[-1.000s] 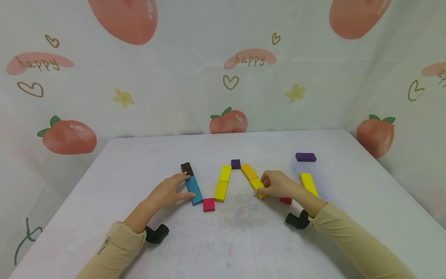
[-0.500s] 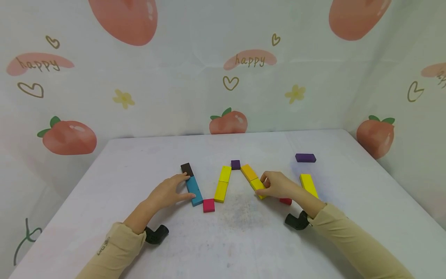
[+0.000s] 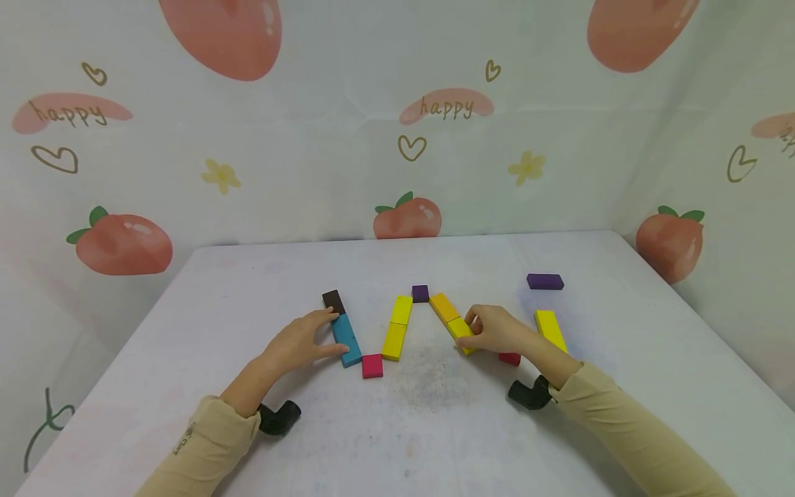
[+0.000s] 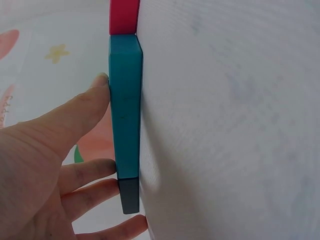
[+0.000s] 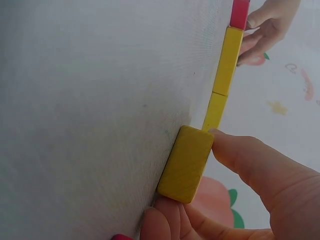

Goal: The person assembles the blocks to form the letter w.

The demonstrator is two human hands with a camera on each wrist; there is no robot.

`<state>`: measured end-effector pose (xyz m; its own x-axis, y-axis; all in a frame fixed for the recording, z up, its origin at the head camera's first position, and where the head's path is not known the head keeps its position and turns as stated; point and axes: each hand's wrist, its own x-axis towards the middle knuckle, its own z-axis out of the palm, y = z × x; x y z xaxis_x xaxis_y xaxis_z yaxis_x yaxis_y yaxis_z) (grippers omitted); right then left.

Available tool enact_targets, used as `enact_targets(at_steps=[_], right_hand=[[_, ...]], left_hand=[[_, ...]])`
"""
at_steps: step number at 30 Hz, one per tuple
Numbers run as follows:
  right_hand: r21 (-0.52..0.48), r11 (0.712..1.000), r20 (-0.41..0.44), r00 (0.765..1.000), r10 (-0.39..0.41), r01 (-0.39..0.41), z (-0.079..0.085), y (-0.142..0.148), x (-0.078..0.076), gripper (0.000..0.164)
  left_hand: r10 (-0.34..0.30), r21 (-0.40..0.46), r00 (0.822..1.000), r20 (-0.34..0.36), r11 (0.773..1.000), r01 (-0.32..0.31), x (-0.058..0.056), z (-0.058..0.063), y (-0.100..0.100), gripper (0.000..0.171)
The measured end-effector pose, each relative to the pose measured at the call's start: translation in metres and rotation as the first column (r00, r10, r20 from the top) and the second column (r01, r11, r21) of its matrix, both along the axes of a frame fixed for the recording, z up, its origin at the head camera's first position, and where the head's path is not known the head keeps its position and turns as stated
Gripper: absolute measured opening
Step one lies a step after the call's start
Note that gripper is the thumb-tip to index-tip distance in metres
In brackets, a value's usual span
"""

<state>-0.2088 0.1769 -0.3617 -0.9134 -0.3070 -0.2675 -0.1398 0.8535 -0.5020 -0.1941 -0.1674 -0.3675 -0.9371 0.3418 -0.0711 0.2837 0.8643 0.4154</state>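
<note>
A zigzag row of flat blocks lies on the white table. My left hand [image 3: 298,344] touches its left end, thumb on the blue block [image 3: 348,341] and fingertips near where it meets the dark brown block [image 3: 333,301]. The left wrist view shows the fingers spread, meeting the blue block's upper face [image 4: 125,110]. At the row's right end my right hand [image 3: 499,328] pinches a yellow block [image 5: 186,164] between thumb and fingers; it meets the orange block [image 3: 444,306]. Between them sit a pinkish-red block [image 3: 373,366], two yellow blocks [image 3: 395,341] and a small purple block [image 3: 420,293].
On the right lie a long purple block [image 3: 545,281], another yellow block [image 3: 549,328] partly behind the right forearm, and a red block [image 3: 509,358] mostly under the right hand. A black curved piece [image 3: 281,417] shows at each wrist. A printed cloth [image 3: 310,172] hangs behind the table.
</note>
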Motion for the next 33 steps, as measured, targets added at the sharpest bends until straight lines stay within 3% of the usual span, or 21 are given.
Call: enact_targets(at_steps=[16, 25, 33], right_hand=[[0.001, 1.0, -0.016, 1.0, 0.02, -0.02, 0.003, 0.004, 0.0, 0.05], [-0.052, 0.996, -0.091, 0.994, 0.062, -0.067, 0.014, 0.023, -0.001, 0.042], [-0.077, 0.994, -0.071, 0.995, 0.075, -0.08, 0.018, 0.045, 0.0, 0.04]], left_hand=[[0.014, -0.002, 1.0, 0.008, 1.0, -0.014, 0.003, 0.004, 0.001, 0.068], [0.013, -0.01, 1.0, 0.004, 1.0, -0.013, 0.003, 0.004, 0.001, 0.067], [0.019, -0.014, 1.0, 0.014, 1.0, -0.018, 0.003, 0.003, 0.001, 0.069]])
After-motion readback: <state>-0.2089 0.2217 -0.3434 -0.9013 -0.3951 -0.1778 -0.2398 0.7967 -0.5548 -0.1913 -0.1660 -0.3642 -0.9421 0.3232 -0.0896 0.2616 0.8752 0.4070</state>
